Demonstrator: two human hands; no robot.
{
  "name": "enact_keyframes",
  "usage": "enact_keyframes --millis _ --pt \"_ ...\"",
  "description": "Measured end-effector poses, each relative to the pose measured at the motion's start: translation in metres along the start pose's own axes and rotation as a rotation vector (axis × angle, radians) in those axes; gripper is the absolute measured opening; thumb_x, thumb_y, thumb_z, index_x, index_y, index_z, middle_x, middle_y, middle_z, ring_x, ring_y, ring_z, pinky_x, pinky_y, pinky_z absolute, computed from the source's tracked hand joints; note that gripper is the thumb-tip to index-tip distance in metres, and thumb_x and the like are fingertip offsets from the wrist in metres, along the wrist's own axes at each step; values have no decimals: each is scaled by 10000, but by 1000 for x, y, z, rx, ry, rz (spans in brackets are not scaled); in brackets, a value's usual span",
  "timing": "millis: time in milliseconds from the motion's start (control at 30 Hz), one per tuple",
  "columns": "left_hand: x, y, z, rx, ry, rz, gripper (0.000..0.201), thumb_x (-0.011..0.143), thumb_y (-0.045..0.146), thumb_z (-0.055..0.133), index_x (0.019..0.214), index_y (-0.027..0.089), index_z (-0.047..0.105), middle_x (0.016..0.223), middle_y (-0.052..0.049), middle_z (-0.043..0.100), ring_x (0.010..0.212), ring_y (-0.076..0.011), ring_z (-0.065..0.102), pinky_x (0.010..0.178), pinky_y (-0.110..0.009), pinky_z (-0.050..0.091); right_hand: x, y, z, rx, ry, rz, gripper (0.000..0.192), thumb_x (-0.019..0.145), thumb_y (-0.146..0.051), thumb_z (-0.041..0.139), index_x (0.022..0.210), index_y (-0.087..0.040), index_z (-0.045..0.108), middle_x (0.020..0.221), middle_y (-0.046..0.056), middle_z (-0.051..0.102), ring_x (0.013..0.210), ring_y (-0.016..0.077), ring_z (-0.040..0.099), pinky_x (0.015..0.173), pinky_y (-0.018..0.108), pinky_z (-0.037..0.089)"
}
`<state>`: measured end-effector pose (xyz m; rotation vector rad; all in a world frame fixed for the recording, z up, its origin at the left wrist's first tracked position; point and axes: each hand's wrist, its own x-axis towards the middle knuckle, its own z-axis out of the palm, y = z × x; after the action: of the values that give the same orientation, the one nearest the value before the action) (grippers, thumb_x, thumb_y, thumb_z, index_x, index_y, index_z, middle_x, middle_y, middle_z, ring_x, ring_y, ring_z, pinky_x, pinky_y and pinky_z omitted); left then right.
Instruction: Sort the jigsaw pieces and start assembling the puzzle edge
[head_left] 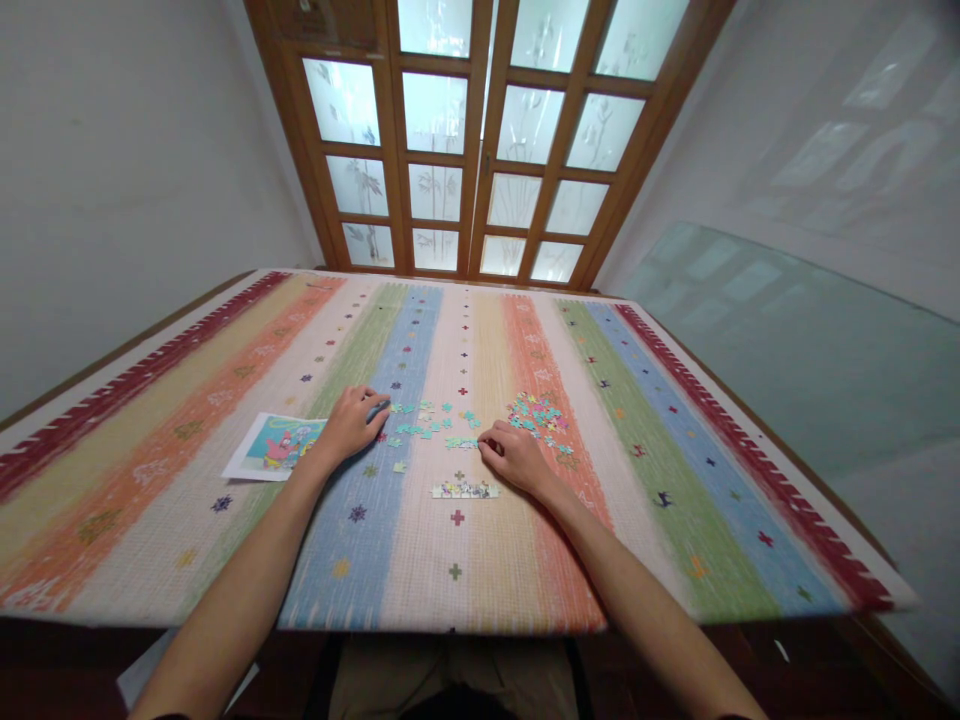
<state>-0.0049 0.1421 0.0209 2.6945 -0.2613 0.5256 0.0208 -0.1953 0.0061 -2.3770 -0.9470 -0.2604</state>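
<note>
My left hand (355, 421) rests at the left edge of the loose puzzle pieces (426, 407), its fingers bent and a small gap between thumb and forefinger. My right hand (516, 456) has thumb and fingertips pinched together at the right end of a short row of teal puzzle pieces (460, 442); the piece in the pinch is mostly hidden. Nearer to me lies a joined strip of puzzle pieces (465, 491). Beyond my right hand is a heap of mixed puzzle pieces (537, 411). A printed cartoon picture (262, 447) lies partly under my left forearm.
A striped cloth (540, 560) covers the wide table. One single puzzle piece (400, 467) lies apart, left of the strip. Wooden doors with glass panes (435, 190) stand behind the table. A greenish panel (750, 340) leans at the right wall.
</note>
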Motion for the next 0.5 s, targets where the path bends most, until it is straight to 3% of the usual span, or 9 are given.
enact_keyframes --millis 100,300,500 --pt "-1 4 -9 -60 -50 20 230 882 383 585 935 201 716 946 -77 638 932 -255 569 926 -426 468 0 0 -1 -5 4 -6 149 875 -121 596 814 -192 712 802 30 664 711 152 589 664 259 390" --pt "-9 18 -28 -205 -272 126 241 806 448 702 837 209 692 851 -35 647 839 -214 598 829 -356 475 0 -2 -3 -8 -5 -11 150 872 -107 592 817 -188 706 796 29 660 713 153 592 668 259 393" --pt "-8 21 -28 -236 -319 134 140 834 345 656 803 220 709 828 -38 659 828 -210 611 822 -353 480 0 -3 -3 -13 -7 -9 147 879 -113 595 829 -190 710 800 28 662 709 153 589 666 262 390"
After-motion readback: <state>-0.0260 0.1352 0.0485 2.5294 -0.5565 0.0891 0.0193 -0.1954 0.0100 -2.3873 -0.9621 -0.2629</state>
